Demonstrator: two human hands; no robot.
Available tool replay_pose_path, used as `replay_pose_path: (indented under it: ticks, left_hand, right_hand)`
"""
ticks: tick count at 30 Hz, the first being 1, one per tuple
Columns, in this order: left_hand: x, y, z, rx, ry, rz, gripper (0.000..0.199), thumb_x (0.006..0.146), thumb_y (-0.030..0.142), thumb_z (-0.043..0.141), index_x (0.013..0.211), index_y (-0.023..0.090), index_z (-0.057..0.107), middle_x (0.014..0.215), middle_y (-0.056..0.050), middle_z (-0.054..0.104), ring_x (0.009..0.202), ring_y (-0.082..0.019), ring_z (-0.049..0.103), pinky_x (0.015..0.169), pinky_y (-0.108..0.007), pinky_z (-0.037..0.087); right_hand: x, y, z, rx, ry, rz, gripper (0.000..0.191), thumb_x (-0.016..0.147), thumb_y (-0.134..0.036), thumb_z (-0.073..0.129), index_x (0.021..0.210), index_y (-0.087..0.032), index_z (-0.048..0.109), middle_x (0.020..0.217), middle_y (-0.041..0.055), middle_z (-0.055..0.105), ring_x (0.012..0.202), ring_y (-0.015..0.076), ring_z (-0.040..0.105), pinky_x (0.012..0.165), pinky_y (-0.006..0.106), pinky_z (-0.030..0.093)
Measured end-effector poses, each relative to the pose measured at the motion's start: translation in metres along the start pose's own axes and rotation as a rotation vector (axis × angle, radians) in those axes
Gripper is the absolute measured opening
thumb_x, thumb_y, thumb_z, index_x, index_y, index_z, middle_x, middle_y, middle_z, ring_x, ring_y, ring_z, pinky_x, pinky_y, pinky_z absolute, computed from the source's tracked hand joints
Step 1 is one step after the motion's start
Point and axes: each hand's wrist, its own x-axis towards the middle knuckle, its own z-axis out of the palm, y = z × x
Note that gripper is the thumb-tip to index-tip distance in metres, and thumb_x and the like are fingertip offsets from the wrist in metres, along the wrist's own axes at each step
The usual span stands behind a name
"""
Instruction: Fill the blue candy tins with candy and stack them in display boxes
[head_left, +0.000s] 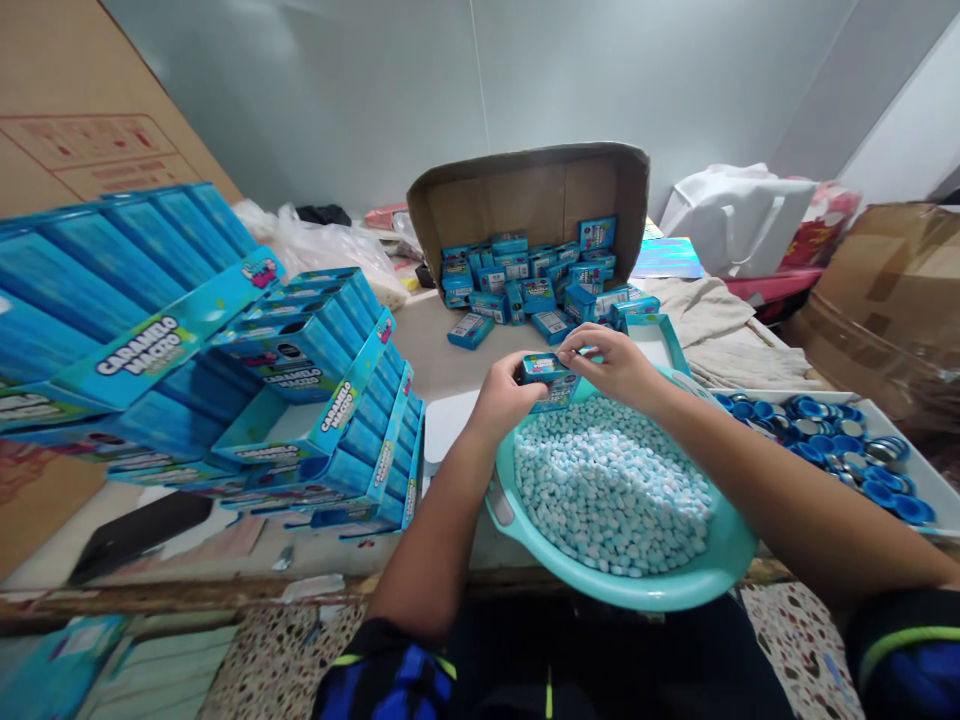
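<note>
My left hand [501,398] is wrapped round a small blue candy box [556,391], holding it up over the far left rim of a turquoise basin [637,592]. At the box's top right corner, the fingers of my right hand [611,362] are pinched together against its edge. Whether they grip a flap there is too small to make out. Pale blue and white candies [611,490] are heaped in the basin below both hands. Just behind the right hand sits an open blue display tray [679,345] with a white inside.
Blue display boxes [330,400] are stacked high on the left. A tipped cardboard carton [525,165] spills small blue boxes [536,292] at the back. On the right lie a white tray [926,455] of blue-rimmed lids, a cloth [712,315] and a large carton [889,290].
</note>
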Motion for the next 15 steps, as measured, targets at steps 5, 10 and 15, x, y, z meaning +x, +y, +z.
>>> replay_pose_path:
  ticks: [5,10,15]
  left_hand:
    - [0.0005,0.0023,0.0003,-0.034,0.035,-0.010,0.045,0.052,0.013,0.069,0.097,0.014,0.072,0.089,-0.002,0.072,0.088,-0.020,0.065,0.079,-0.027,0.049]
    - [0.0007,0.0035,-0.0004,-0.041,0.066,-0.007,0.043,0.052,0.014,0.070,0.095,0.015,0.072,0.087,-0.002,0.071,0.087,-0.020,0.064,0.077,-0.027,0.049]
    - [0.0002,0.0045,-0.0004,-0.063,0.093,-0.001,0.043,0.051,0.014,0.071,0.094,0.014,0.073,0.086,-0.001,0.070,0.086,-0.019,0.063,0.075,-0.026,0.048]
  right_hand:
    - [0.0005,-0.0011,-0.0007,0.012,0.028,0.037,0.028,0.088,-0.048,0.069,0.080,-0.021,0.074,0.092,0.0069,0.067,0.086,0.0201,0.063,0.069,0.033,0.050]
    - [0.0014,-0.0053,-0.0044,0.080,0.024,0.090,0.032,0.091,-0.050,0.063,0.085,-0.021,0.076,0.091,0.0063,0.068,0.087,0.0202,0.062,0.073,0.033,0.048]
    - [0.0014,-0.0085,-0.0071,0.231,-0.056,0.231,0.040,0.090,-0.056,0.059,0.087,-0.021,0.076,0.101,0.0076,0.070,0.097,0.0227,0.062,0.075,0.033,0.049]
